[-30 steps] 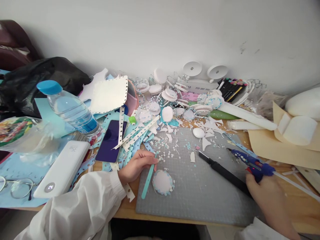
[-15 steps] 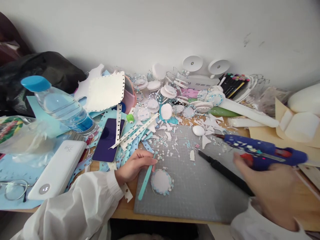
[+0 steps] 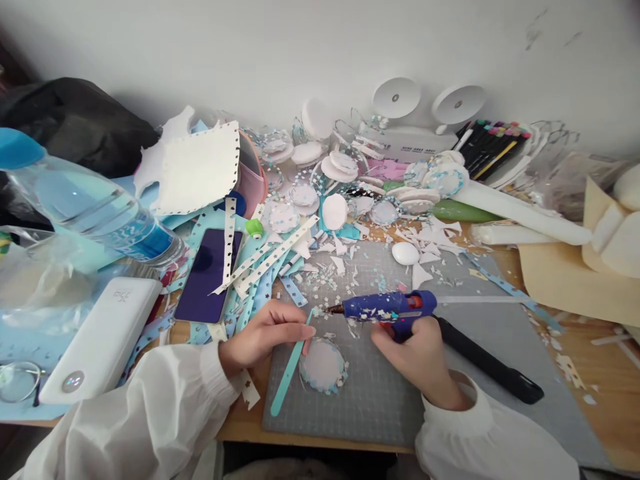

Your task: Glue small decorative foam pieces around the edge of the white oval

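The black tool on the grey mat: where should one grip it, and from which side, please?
Probably around the middle of the black tool, coming from above and the right. It lies slanted on the grey mat with that long part exposed, while its far end is hidden behind the right hand and blue glue gun.

Shows deep blue on the glue gun (image 3: 387, 307), flecked with white and touched with red, flat teal on the stick (image 3: 289, 379) and pale white on the round disc (image 3: 324, 365), edged in light blue and white. Runs to grey with a fine grid on the cutting mat (image 3: 373, 397), black on the cutter (image 3: 493, 363), dark violet-blue on the phone (image 3: 204, 283) and cream with dark stars on the paper strips (image 3: 280, 255). Displays bright blue on the bottle cap (image 3: 19, 149) and plain white on the sleeves (image 3: 150, 400) and power bank (image 3: 103, 337).
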The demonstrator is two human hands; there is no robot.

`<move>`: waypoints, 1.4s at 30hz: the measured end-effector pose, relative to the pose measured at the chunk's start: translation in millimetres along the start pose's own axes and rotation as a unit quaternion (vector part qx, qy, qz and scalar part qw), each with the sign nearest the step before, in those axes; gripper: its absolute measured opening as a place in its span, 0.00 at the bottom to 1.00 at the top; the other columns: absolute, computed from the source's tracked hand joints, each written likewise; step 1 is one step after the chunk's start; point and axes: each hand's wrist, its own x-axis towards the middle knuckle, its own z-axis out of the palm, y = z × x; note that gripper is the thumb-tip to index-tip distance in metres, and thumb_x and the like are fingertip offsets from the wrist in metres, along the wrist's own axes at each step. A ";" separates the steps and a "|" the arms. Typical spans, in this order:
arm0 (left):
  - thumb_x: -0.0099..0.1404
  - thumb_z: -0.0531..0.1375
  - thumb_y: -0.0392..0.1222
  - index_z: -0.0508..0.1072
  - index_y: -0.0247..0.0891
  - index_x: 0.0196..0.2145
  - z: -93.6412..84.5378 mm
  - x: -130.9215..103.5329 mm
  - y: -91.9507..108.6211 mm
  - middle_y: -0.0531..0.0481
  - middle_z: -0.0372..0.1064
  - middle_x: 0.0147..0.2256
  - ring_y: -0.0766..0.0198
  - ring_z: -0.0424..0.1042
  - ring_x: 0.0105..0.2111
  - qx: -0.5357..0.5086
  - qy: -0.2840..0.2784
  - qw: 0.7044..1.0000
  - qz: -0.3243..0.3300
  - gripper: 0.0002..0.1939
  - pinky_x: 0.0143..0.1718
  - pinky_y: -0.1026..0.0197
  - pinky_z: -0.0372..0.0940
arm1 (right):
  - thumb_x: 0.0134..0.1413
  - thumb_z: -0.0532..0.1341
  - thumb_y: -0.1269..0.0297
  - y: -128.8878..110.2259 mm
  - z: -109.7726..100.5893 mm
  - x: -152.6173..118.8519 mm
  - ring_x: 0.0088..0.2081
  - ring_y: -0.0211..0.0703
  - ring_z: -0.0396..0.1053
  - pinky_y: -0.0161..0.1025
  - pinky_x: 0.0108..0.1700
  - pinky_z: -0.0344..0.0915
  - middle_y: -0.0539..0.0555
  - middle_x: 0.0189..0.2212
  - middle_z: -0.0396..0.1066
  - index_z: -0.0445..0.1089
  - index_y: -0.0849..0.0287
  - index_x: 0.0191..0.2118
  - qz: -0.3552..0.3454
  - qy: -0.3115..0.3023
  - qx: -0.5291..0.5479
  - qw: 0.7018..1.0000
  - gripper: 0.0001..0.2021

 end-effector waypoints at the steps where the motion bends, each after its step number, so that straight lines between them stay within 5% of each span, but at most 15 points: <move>1: 0.63 0.60 0.46 0.76 0.33 0.20 -0.4 -0.2 -0.3 0.51 0.64 0.17 0.69 0.57 0.20 0.009 -0.006 1.000 -0.002 0.18 0.24 0.62 0.49 | 0.41 0.59 0.64 -0.6 -0.5 0.1 0.13 0.32 0.53 0.30 0.15 0.53 0.45 0.08 0.53 0.53 0.57 0.11 -0.004 0.002 -0.002 1.000 0.16; 9: 0.63 0.60 0.52 0.76 0.32 0.21 -1.1 -0.8 -1.3 0.50 0.65 0.18 0.69 0.57 0.20 0.045 -0.008 0.999 -0.009 0.22 0.24 0.62 0.49 | 0.40 0.58 0.65 -1.6 -1.2 0.7 0.13 0.31 0.49 0.31 0.14 0.48 0.44 0.08 0.50 0.49 0.55 0.12 -0.007 0.009 -0.017 1.000 0.17; 31: 0.64 0.59 0.53 0.77 0.32 0.22 -1.5 -0.2 -1.1 0.48 0.68 0.20 0.67 0.62 0.21 0.059 -0.018 0.998 -0.007 0.22 0.25 0.63 0.53 | 0.39 0.58 0.67 2.6 1.8 -2.6 0.12 0.32 0.52 0.31 0.16 0.53 0.44 0.08 0.52 0.48 0.55 0.12 -0.043 0.027 -0.058 0.997 0.16; 34: 0.64 0.60 0.52 0.77 0.32 0.22 -0.9 -0.2 -0.4 0.49 0.68 0.20 0.68 0.61 0.21 0.056 -0.017 0.998 -0.006 0.21 0.25 0.63 0.52 | 0.40 0.58 0.68 4.8 3.3 -3.0 0.12 0.32 0.54 0.31 0.18 0.57 0.44 0.08 0.54 0.50 0.54 0.12 -0.072 0.050 -0.083 0.993 0.16; 38: 0.64 0.60 0.51 0.77 0.32 0.21 -0.4 0.2 -0.3 0.49 0.67 0.19 0.68 0.60 0.21 0.048 -0.015 0.999 0.000 0.21 0.25 0.63 0.51 | 0.44 0.62 0.64 11.0 -1.5 -1.3 0.18 0.38 0.65 0.35 0.25 0.64 0.48 0.14 0.66 0.64 0.56 0.20 -0.089 0.108 -0.117 0.983 0.08; 42: 0.63 0.60 0.51 0.77 0.33 0.21 -0.5 0.4 -1.9 0.49 0.67 0.19 0.67 0.59 0.21 0.041 -0.002 0.999 0.000 0.21 0.25 0.63 0.51 | 0.47 0.64 0.52 38.5 -36.9 -0.9 0.16 0.43 0.64 0.38 0.22 0.58 0.50 0.12 0.60 0.63 0.56 0.16 -0.047 0.202 -0.236 0.949 0.18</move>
